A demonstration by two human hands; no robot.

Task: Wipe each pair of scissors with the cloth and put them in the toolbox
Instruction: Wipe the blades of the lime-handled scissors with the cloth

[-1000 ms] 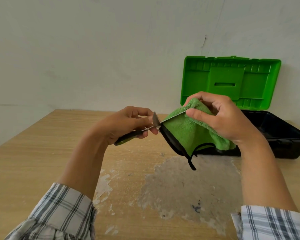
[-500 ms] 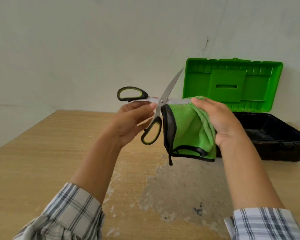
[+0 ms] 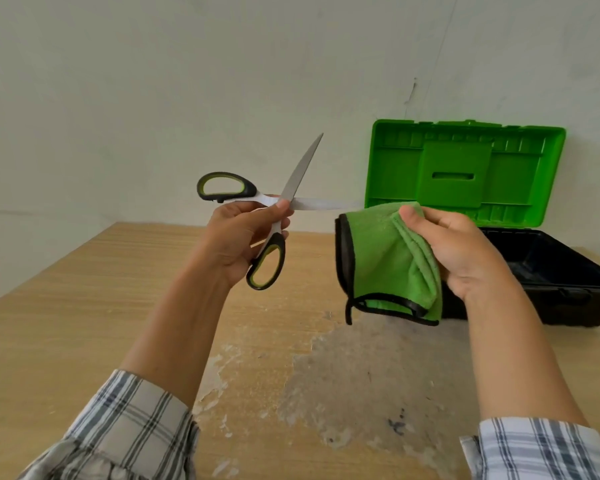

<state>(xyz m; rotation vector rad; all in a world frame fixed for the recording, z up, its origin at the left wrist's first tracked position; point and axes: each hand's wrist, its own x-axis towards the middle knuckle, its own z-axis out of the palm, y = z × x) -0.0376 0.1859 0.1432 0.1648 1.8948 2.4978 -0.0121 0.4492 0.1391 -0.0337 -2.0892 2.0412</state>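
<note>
Nearest the camera: two plaid sleeves, left and right, with bare forearms reaching out over a wooden table. A grey worn patch shows on the tabletop between the arms.

Left hand: raised above the table, fingers curled round the scissors near the pivot, thumb tip pressed just beside the crossing of the blades. The scissors are spread wide. One blade points up and to the right, the other lies level, pointing right. One black-and-green loop sticks out to the left above the hand; the other hangs below the fingers.

Right hand: thumb and fingers pinch the folded green cloth, which has black edging and hangs down from the grip.

Change: half a second ago the cloth was bunched over the level blade close to the pivot. Now it sits out at the far end and most of that blade is bare. Whether the tip still touches the cloth's upper edge, cannot tell. A second ago the scissors were lower and seen edge-on.

Behind the right hand: the toolbox stands on the table, lid upright near the wall. The green inside of the lid faces the camera. The black base is open on top; its interior is dark and the cloth and hand partly hide it, so its contents cannot be made out.
</note>
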